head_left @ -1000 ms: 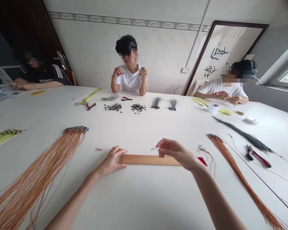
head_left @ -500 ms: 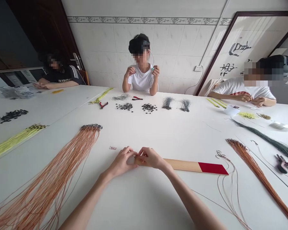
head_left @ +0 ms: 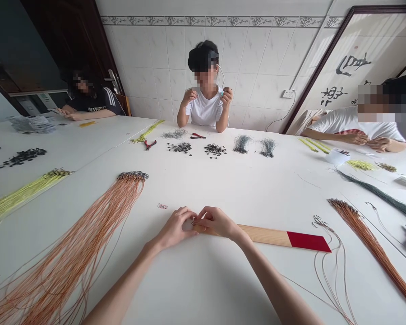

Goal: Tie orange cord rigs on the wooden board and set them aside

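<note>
A flat wooden strip (head_left: 267, 234) with a red right end lies on the white table, its left end under my hands. My left hand (head_left: 174, 228) is closed at that end, thumb and fingertips against the wood. My right hand (head_left: 218, 222) rests over the strip, thumb and fingers pinched. A small dark curved hook (head_left: 193, 223) shows at the fingertips where both hands meet; the rest is hidden. Beyond the strip's red end lie several loose hooks (head_left: 320, 221) on thin brown lines. A small printed tag (head_left: 163, 206) lies beyond my left hand.
Orange-brown lines with dark hooks (head_left: 131, 176) spread at left; another bundle (head_left: 372, 243) lies right. Yellow lines (head_left: 30, 192), black pieces (head_left: 214, 150), red-handled pliers (head_left: 198, 136) and a dark green bundle (head_left: 375, 189) are farther off. Three people (head_left: 206, 104) sit around the table.
The whole view has shifted slightly, so things appear farther right. My hands stay at the strip's left end, and the dark hook between the fingertips shows a little more clearly.
</note>
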{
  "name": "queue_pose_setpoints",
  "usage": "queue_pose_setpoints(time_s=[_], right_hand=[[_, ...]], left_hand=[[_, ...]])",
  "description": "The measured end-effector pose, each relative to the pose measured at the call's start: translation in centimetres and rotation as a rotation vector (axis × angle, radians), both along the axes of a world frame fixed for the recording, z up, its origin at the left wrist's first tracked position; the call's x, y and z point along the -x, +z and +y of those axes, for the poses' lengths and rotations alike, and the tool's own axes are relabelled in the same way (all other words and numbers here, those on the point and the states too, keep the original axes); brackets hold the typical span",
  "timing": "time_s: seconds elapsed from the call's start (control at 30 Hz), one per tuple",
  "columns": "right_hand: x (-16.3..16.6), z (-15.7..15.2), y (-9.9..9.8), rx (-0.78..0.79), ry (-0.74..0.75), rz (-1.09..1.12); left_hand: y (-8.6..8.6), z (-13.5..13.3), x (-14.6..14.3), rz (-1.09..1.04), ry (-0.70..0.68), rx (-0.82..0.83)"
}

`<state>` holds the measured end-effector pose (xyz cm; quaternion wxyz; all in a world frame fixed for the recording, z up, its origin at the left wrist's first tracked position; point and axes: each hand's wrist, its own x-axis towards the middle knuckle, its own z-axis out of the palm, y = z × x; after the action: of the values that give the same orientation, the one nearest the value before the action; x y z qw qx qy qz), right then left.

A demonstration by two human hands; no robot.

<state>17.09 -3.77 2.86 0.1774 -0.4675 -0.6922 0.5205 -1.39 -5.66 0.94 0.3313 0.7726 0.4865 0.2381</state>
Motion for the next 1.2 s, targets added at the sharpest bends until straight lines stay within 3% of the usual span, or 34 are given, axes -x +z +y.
queue_pose_setpoints(time_s=[0.2,0.57,0.73,1.0,1.2], right_hand=[[-0.3,0.1,0.0,-0.174,-0.055,-0.181],[0.4,-0.8,0.7,-0.273,-0.038,-0.306],[1.0,-1.1,0.9,-0.281,-0.003,-0.225],[1.4,-0.7,-0.9,-0.427,-0.121,-0.283],[1.2,-0.6,-2.0,-0.467,-0.158,-0.122]], left_hand=[[0.0,0.0,0.0,-0.090,0.013,0.094],[0.3,-0.1,-0.1,-0.157,0.070,0.152],[0.2,0.0,0.0,-0.195,0.052,0.169],[0.3,0.1,-0.1,-0.198,0.036,0.156],[0.5,0.0,-0.1,-0.203,0.045,0.171]])
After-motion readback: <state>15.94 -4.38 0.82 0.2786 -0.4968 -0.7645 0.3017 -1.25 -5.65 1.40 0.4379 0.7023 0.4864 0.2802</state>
